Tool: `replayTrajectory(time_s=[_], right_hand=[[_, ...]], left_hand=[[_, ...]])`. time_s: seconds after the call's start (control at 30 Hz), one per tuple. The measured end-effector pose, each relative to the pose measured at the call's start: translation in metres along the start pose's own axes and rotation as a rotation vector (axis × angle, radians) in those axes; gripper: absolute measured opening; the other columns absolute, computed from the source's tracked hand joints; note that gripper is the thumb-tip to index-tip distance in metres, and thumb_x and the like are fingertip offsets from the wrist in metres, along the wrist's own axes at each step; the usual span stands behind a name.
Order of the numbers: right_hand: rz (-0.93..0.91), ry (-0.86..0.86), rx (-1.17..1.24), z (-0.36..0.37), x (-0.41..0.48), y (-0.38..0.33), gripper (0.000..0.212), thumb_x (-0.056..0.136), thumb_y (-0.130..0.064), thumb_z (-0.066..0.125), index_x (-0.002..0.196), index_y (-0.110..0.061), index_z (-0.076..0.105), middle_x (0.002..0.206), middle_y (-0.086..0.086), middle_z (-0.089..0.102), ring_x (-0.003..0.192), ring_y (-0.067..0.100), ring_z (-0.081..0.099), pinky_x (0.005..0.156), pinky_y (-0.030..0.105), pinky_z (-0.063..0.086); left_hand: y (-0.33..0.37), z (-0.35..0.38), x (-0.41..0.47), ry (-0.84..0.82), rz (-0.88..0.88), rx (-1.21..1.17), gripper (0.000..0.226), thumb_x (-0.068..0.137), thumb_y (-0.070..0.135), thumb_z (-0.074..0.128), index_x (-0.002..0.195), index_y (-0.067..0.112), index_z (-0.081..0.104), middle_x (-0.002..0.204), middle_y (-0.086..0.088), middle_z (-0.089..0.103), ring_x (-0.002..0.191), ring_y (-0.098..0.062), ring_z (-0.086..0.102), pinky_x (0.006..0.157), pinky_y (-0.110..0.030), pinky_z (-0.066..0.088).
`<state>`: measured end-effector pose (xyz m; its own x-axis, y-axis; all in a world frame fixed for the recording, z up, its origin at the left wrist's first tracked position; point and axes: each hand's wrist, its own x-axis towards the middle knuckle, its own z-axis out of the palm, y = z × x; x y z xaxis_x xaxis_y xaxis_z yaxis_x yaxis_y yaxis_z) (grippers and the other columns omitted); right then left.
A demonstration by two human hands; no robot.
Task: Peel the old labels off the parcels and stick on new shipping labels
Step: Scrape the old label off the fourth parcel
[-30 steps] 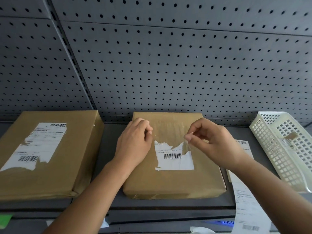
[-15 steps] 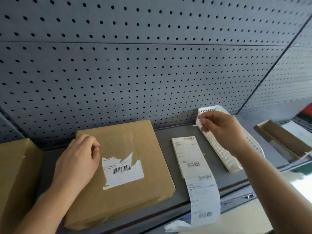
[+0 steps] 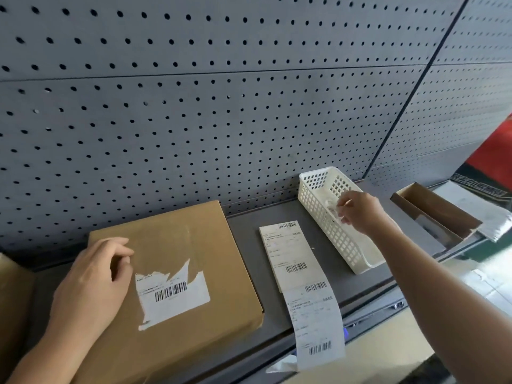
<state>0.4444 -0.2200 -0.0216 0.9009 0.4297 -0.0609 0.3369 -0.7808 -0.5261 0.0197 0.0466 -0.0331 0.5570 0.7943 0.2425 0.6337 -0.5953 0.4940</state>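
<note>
Parcel (image 3: 177,245) lies under the left hand (image 3: 91,284), whose loosely curled fingers (image 3: 122,259) hold nothing. Its torn old label (image 3: 173,295) sits just right of them, the nearer hand. The right hand (image 3: 360,212) pinches what looks like a pale scrap (image 3: 333,210) over the basket (image 3: 318,214).

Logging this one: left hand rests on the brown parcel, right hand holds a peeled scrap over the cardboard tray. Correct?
One slip: the head view shows the right hand holding the peeled scrap over the white basket, not the cardboard tray. The left hand does rest on the brown parcel.
</note>
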Motion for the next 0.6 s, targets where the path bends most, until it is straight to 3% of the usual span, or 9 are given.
replayTrajectory(time_s=[0.1, 0.3, 0.47, 0.6], right_hand=[[-0.004, 0.021, -0.114, 0.009, 0.001, 0.0, 0.019, 0.089, -0.003, 0.058, 0.085, -0.018, 0.067, 0.071, -0.002, 0.069, 0.062, 0.011, 0.068, 0.05, 0.025, 0.051], [-0.105, 0.067, -0.285, 0.02, 0.004, -0.003, 0.018, 0.088, 0.002, 0.055, 0.086, -0.008, 0.069, 0.084, 0.003, 0.069, 0.062, 0.005, 0.048, 0.047, 0.017, 0.032], [-0.084, 0.089, -0.253, 0.017, 0.006, -0.001, 0.02, 0.087, 0.0, 0.056, 0.085, -0.016, 0.069, 0.095, 0.004, 0.067, 0.077, 0.017, 0.061, 0.063, 0.029, 0.049], [-0.079, 0.073, -0.219, 0.011, 0.004, -0.001, 0.028, 0.089, -0.002, 0.048, 0.082, -0.015, 0.071, 0.089, 0.002, 0.069, 0.072, 0.012, 0.062, 0.056, 0.025, 0.048]], left_hand=[[0.002, -0.001, 0.0, 0.002, -0.013, -0.009, 0.023, 0.091, 0.01, 0.062, 0.09, 0.032, 0.054, 0.122, 0.014, 0.06, 0.116, -0.019, 0.052, 0.081, -0.046, 0.049], [0.004, -0.002, -0.001, 0.002, -0.019, -0.008, 0.02, 0.091, 0.012, 0.062, 0.09, 0.031, 0.055, 0.122, 0.015, 0.06, 0.115, -0.018, 0.052, 0.077, -0.043, 0.048], [0.005, -0.003, -0.002, 0.005, -0.012, -0.014, 0.02, 0.091, 0.011, 0.063, 0.09, 0.029, 0.056, 0.122, 0.014, 0.06, 0.114, -0.018, 0.052, 0.075, -0.042, 0.049], [0.003, -0.003, -0.002, 0.004, -0.017, -0.007, 0.019, 0.091, 0.011, 0.063, 0.091, 0.029, 0.056, 0.123, 0.014, 0.061, 0.114, -0.016, 0.052, 0.073, -0.04, 0.048]])
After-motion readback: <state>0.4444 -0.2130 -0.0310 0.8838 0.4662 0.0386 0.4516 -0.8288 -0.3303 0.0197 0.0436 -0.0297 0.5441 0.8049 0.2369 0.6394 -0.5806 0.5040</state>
